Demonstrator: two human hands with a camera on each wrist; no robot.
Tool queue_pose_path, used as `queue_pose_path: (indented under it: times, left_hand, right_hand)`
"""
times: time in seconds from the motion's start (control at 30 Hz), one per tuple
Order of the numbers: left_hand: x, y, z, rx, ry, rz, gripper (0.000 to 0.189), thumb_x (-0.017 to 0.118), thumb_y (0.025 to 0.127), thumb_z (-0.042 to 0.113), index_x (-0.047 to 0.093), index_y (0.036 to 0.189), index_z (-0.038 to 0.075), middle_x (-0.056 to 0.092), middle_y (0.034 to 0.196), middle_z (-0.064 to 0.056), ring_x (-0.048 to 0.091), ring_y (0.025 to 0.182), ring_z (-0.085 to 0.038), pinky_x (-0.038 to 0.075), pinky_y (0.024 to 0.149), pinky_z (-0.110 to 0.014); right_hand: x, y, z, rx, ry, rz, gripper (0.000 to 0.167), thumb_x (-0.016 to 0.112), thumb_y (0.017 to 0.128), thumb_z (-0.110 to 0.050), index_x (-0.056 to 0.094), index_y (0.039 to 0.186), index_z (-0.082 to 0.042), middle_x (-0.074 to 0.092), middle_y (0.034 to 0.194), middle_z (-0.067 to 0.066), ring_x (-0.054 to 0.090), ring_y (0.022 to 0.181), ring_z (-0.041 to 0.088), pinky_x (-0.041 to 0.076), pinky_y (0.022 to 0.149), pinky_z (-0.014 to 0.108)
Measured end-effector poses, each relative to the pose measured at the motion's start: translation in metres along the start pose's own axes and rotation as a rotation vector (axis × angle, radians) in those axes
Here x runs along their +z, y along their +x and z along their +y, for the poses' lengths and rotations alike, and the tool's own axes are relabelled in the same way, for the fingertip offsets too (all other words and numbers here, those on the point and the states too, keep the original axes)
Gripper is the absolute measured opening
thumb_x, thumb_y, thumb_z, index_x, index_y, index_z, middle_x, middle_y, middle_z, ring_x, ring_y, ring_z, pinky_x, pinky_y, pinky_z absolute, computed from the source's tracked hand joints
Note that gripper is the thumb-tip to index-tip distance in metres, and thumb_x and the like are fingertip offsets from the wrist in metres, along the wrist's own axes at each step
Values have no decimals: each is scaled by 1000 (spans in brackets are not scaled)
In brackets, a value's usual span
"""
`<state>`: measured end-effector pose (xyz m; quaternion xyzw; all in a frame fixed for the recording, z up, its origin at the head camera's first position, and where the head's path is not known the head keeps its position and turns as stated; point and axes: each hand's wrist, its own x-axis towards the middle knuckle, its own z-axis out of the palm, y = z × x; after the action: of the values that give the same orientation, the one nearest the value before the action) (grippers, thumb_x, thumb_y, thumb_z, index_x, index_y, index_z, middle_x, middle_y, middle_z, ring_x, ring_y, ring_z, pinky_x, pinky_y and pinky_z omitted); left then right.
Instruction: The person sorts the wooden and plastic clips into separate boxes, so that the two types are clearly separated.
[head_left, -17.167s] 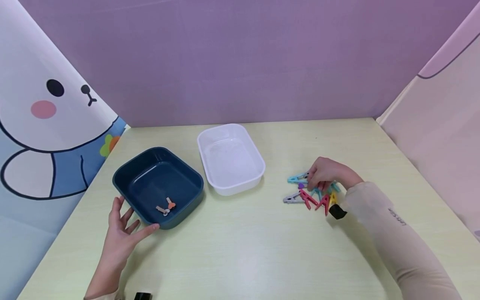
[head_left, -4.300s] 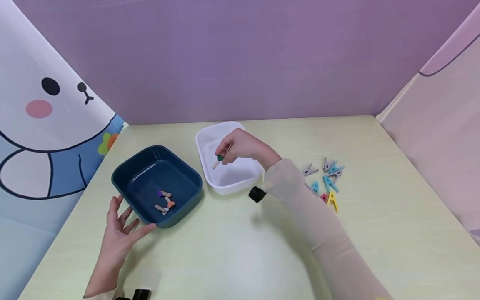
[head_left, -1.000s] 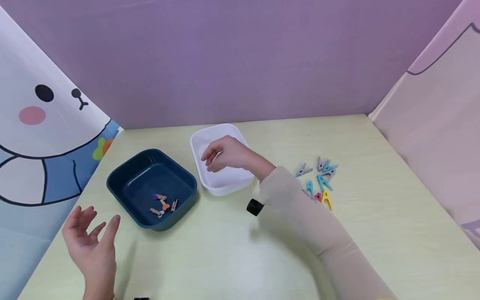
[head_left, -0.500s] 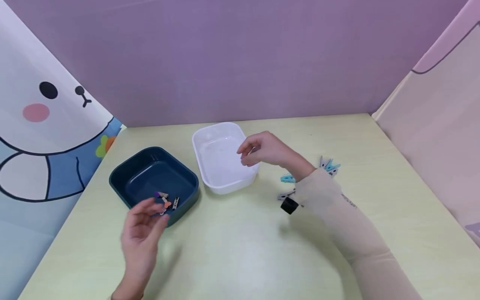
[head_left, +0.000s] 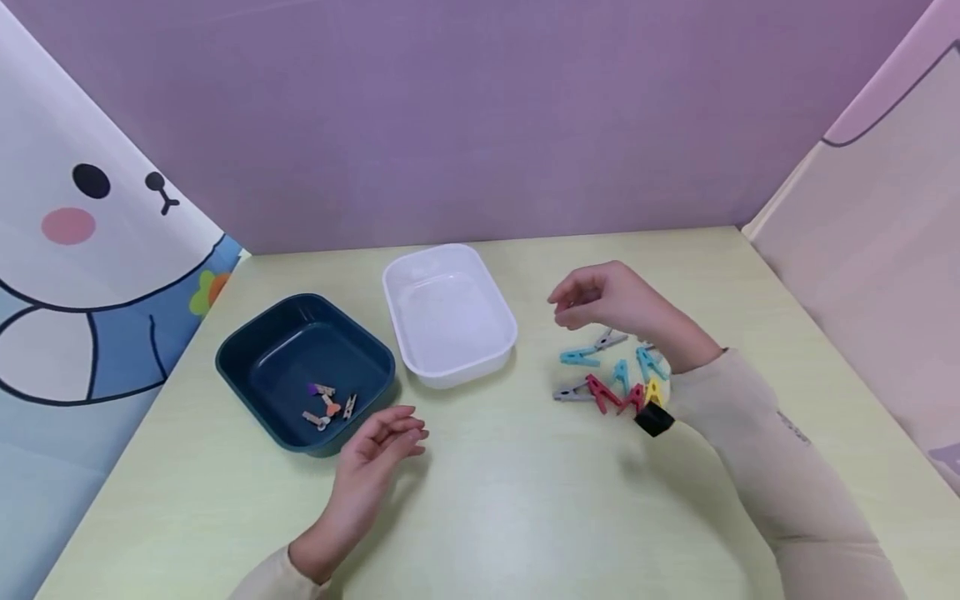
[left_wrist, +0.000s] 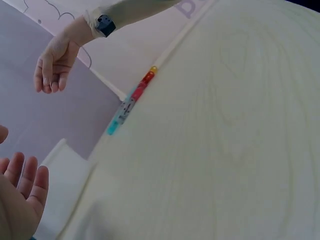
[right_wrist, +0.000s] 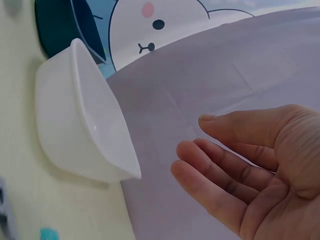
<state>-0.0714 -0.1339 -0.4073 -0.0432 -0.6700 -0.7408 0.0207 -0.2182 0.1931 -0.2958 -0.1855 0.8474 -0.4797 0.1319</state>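
My right hand (head_left: 611,296) hovers above the far side of a loose cluster of plastic clothespins, fingers loosely bent and holding nothing. The cluster includes light blue pegs (head_left: 579,357), grey pegs (head_left: 573,392), red pegs (head_left: 602,394) and a yellow peg (head_left: 653,391), partly hidden by the right wrist. My left hand (head_left: 375,458) is raised beside the near right corner of a dark blue bin (head_left: 247,392), relaxed, with nothing in it. Several small wooden clothespins (head_left: 349,406) lie in that bin, some with orange, purple or white decorations. Between bin and cluster stands a white bin (head_left: 450,329), with nothing visible inside.
The pale wooden table (head_left: 495,517) extends in front of both bins. A purple cloth (head_left: 480,125) hangs behind its far edge. Printed cloth with a cartoon face (head_left: 90,208) borders the left side, and a pale cloth (head_left: 885,250) the right.
Another wooden clothespin lies in the dark bin since 4.3 seconds ago. My left hand has left that bin and moved right. My right hand, now without a peg, went from the white bin to the cluster.
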Motion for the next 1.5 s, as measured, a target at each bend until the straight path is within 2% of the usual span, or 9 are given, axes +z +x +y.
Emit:
queue_pose_path:
  times: [0.1, 0.27, 0.5, 0.83, 1.07, 1.17, 1.3, 1.4, 1.5]
  left_hand:
    - [3, 7, -3, -117, -5, 28, 33, 54, 98, -2, 48, 128, -15, 62, 112, -25, 68, 97, -16, 57, 82, -32]
    - [8, 19, -6, -300, -110, 83, 36, 52, 103, 8, 47, 133, -11, 62, 117, -21, 68, 99, -18, 56, 86, -33]
    - [15, 33, -10, -431, -304, 146, 31, 48, 106, 18, 48, 128, -3, 63, 110, -9, 66, 99, -18, 55, 88, -32]
    - [19, 47, -16, -452, -396, 188, 23, 52, 105, 27, 55, 114, 6, 62, 105, -5, 65, 96, -18, 54, 85, -33]
    - [20, 56, -18, -462, -411, 211, 20, 53, 105, 26, 57, 112, 8, 64, 101, -4, 67, 92, -16, 55, 83, -33]
    - [21, 59, -18, -456, -418, 208, 19, 55, 104, 27, 59, 108, 10, 64, 100, -3, 67, 93, -16, 55, 83, -32]
    - [21, 61, -19, -428, -440, 220, 15, 54, 104, 24, 63, 99, 13, 66, 94, 0, 67, 91, -15, 55, 80, -29]
    - [21, 63, -20, -408, -453, 224, 16, 53, 105, 21, 64, 95, 15, 67, 92, 0, 67, 90, -13, 54, 77, -27]
    - [21, 63, -20, -401, -456, 225, 17, 52, 105, 19, 65, 95, 15, 68, 92, 0, 67, 89, -13, 54, 76, -26]
  right_hand:
    - [-3, -10, 9, 12, -13, -4, 23, 75, 89, -10, 70, 110, 0, 71, 96, 10, 69, 85, 24, 58, 76, 32]
    - [-2, -23, 27, -2, -81, -6, 21, 75, 88, -8, 72, 108, -2, 72, 94, 6, 67, 86, 21, 56, 75, 30]
    - [3, -38, 46, -8, -175, -15, 21, 75, 87, -6, 71, 107, -1, 71, 89, 2, 66, 83, 19, 54, 74, 31]
    - [10, -51, 72, -37, -274, -15, 25, 77, 84, -4, 69, 107, 4, 67, 82, -1, 63, 74, 15, 52, 64, 27]
    - [17, -52, 84, -85, -344, -32, 33, 79, 84, -8, 67, 112, 3, 67, 89, 1, 64, 81, 17, 53, 69, 31]
    - [20, -51, 86, -93, -321, -67, 36, 80, 84, -8, 66, 115, 3, 67, 92, 4, 67, 74, 17, 55, 64, 31]
    - [23, -49, 86, -75, -277, -129, 41, 79, 84, -7, 63, 121, 4, 65, 94, 7, 65, 58, 16, 54, 52, 30]
    - [25, -47, 87, -89, -311, -145, 43, 80, 83, -7, 63, 122, 3, 64, 94, 7, 62, 56, 12, 51, 48, 29]
    - [26, -44, 88, -122, -372, -151, 42, 81, 82, -6, 65, 120, 2, 62, 92, 5, 59, 54, 7, 51, 52, 27]
